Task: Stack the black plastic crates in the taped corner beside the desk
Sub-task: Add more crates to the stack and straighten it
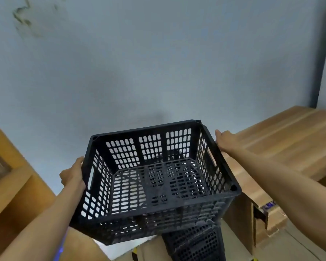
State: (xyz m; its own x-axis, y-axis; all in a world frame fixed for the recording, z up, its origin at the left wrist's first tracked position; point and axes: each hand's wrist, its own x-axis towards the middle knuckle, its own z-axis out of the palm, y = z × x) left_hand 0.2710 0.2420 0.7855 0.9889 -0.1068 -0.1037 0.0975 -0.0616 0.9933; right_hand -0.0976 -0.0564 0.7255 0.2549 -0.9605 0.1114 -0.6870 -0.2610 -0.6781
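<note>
I hold an empty black perforated plastic crate [154, 185] in the air in front of the grey wall. My left hand [72, 174] grips its left side by the handle slot. Gripping the right rim is my right hand [223, 141]. The crate is tilted, its open top facing me. Under it, at the lower middle, a stack of black crates [196, 243] rises from the floor, mostly hidden by the held crate. A bit of yellow-and-black tape [135, 254] shows on the floor by the stack's base.
A wooden desk [282, 146] stands at the right, close to the stack, with an open drawer [262, 213] below its top. A wooden cabinet [9, 178] stands at the left. The grey wall [139, 63] is straight ahead.
</note>
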